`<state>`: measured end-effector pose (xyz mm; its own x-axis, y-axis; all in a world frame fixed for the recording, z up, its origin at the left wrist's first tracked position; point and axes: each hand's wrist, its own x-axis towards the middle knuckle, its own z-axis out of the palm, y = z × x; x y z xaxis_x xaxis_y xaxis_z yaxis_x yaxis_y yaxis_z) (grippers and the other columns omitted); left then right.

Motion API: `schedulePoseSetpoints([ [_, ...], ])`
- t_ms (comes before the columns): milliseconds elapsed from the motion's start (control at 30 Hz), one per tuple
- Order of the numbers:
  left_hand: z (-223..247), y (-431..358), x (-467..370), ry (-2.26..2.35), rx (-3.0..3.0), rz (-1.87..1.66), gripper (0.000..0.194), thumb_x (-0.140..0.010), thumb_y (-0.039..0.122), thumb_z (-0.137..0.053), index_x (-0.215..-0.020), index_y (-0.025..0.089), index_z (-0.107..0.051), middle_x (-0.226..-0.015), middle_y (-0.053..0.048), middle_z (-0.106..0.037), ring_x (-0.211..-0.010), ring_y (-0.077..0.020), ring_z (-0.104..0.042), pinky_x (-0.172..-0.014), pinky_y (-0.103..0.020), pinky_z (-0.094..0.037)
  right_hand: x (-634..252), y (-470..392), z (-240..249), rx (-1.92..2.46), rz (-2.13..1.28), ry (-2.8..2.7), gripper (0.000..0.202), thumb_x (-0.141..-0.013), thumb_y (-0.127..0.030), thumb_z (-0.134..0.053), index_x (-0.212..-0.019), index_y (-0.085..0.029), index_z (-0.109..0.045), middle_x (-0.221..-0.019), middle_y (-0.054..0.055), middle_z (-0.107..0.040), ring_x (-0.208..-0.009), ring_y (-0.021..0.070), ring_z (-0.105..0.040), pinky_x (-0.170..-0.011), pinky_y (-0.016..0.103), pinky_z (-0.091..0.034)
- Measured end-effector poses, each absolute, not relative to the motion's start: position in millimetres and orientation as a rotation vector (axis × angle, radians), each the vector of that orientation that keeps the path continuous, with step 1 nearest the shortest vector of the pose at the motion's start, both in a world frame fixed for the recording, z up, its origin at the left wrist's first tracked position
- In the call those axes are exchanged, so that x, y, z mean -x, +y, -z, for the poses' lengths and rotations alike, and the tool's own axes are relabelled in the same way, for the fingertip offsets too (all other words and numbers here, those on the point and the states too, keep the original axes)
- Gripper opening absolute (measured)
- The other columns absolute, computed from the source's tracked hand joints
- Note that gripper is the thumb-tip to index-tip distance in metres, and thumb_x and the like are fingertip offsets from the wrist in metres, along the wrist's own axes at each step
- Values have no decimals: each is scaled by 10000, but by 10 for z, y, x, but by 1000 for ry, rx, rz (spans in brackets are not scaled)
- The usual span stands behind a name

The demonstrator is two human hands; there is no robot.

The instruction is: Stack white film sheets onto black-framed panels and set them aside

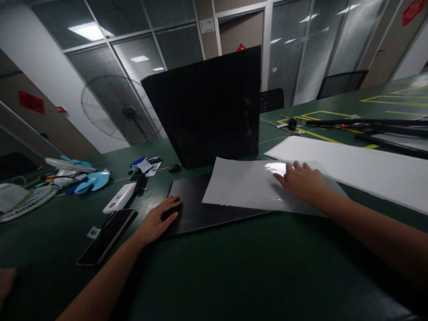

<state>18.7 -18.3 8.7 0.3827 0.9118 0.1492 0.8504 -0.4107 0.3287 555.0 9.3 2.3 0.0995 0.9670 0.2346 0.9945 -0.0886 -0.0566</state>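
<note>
The glossy pale sheet (239, 185), lying beneath the spread right hand (302, 180) and overlapping the flat black panel (195, 214), looks light, bendable and slippery, best taken by opposite edges, while the loosely spread left hand (158, 220) touches the panel's left end.

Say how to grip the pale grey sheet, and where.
Pinch the pale grey sheet, probably by its left edge, from the left: it is thin, and that edge lies uncovered over the dark panel; the right hand is farther right.
</note>
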Motion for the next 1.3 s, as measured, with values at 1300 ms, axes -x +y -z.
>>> schedulePoseSetpoints([
  [1300,-15,-166,-65,1561,-2414,-474,621,-948,538,-605,-1510,275,-565,-1704,-93,-361,-1581,-346,-307,-1259,-613,-288,-5367,53,-55,1475,-287,-2390,642,-1061,-563,-337,-1564,-209,-520,-1594,76,-482,-1481,302,-448,-1252,542,-348],
])
